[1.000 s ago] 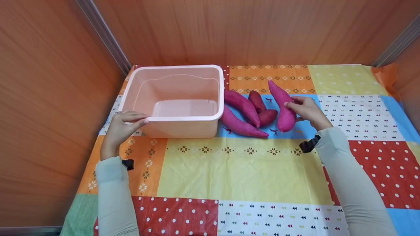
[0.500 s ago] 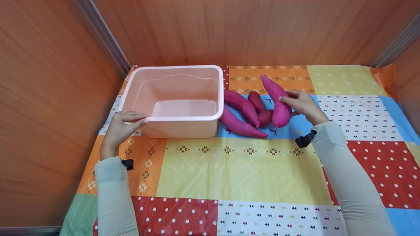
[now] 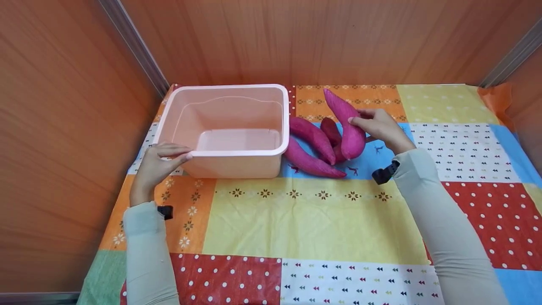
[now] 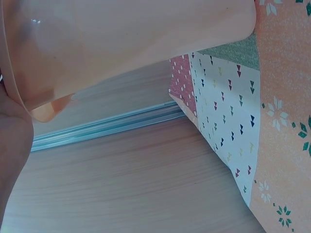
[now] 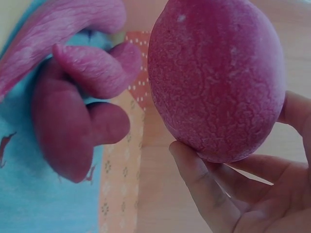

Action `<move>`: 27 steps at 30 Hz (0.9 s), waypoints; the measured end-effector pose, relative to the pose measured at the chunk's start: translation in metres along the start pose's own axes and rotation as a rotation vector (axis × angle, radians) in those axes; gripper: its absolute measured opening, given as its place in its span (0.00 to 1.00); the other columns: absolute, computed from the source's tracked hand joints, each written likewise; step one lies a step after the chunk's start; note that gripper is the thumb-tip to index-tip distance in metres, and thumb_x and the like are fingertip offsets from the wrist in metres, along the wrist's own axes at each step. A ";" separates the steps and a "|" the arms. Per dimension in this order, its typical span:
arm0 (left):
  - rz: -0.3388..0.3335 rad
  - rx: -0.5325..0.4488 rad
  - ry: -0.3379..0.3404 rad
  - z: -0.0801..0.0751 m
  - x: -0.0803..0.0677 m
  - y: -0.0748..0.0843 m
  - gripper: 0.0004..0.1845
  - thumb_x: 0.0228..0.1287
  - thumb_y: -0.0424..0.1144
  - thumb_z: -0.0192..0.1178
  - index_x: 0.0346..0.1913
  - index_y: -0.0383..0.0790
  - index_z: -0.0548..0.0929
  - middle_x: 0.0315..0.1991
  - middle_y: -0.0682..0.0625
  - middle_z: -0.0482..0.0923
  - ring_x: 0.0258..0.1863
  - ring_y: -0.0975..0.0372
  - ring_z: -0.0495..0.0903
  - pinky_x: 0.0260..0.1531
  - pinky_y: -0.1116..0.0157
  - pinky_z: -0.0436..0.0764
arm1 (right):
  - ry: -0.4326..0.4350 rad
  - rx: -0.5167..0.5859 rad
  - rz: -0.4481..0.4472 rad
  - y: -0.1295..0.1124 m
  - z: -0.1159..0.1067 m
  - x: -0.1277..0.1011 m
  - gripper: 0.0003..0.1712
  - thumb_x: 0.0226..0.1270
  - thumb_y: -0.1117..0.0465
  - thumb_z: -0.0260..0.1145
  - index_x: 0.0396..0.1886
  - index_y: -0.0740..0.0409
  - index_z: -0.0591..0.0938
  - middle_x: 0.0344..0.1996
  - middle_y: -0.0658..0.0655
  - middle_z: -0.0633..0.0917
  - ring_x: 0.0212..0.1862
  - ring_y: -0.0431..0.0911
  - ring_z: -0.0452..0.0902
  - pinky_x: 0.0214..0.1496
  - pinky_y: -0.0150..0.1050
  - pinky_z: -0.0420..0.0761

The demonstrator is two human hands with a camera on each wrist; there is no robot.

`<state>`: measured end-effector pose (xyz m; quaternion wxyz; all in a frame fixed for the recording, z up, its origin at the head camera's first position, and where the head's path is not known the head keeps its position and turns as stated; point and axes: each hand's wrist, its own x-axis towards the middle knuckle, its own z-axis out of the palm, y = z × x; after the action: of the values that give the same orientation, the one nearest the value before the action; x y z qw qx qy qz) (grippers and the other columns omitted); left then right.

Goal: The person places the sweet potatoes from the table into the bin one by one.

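Note:
My right hand (image 3: 379, 126) grips a long pinkish-purple sweet potato (image 3: 348, 127) by its side, tilted with the narrow tip up and to the left. In the right wrist view, the thumb and fingers curl round this sweet potato (image 5: 218, 82), clear of the cloth. Under and left of it lie two long purple sweet potatoes (image 3: 311, 160) and two redder, shorter ones (image 3: 330, 129), partly hidden behind it. My left hand (image 3: 154, 167) pinches the near left corner rim of a pale pink plastic tub (image 3: 237, 165). No contents show inside the tub.
A patchwork-print cloth (image 3: 322, 224) covers the table. Wood-grain panels (image 3: 271, 42) rise at the back and on both sides. The tub stands at the back left, its right wall against the lying sweet potatoes.
My right hand has carried the sweet potato left and upward, over the redder ones, towards the tub. My left hand and the tub have stayed put.

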<state>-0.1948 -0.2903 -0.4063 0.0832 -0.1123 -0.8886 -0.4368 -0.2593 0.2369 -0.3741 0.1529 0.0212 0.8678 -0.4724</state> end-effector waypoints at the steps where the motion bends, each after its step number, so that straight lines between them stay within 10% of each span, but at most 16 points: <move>1: 0.007 -0.005 0.004 0.000 0.000 0.000 0.14 0.57 0.41 0.69 0.45 0.37 0.88 0.44 0.43 0.85 0.43 0.70 0.75 0.43 0.77 0.73 | 0.000 -0.001 -0.005 -0.002 0.000 0.000 0.42 0.65 0.41 0.62 0.72 0.56 0.63 0.61 0.62 0.75 0.41 0.42 0.79 0.39 0.35 0.83; 13: 0.033 -0.020 0.013 0.001 0.001 -0.002 0.14 0.56 0.38 0.70 0.44 0.35 0.88 0.41 0.50 0.87 0.41 0.69 0.76 0.42 0.75 0.73 | -0.016 -0.028 -0.007 -0.023 0.004 0.003 0.43 0.66 0.42 0.62 0.74 0.57 0.61 0.62 0.63 0.74 0.48 0.49 0.78 0.40 0.36 0.84; 27: 0.006 0.007 0.004 0.000 0.001 0.002 0.12 0.57 0.32 0.68 0.45 0.33 0.87 0.45 0.35 0.84 0.42 0.73 0.74 0.44 0.77 0.72 | -0.036 -0.046 -0.023 -0.046 0.009 0.005 0.41 0.65 0.44 0.63 0.73 0.55 0.63 0.62 0.62 0.74 0.52 0.52 0.76 0.42 0.37 0.84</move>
<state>-0.1947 -0.2888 -0.4047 0.0866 -0.1140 -0.8897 -0.4336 -0.2704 0.2032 -0.3430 0.1633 -0.0007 0.8758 -0.4542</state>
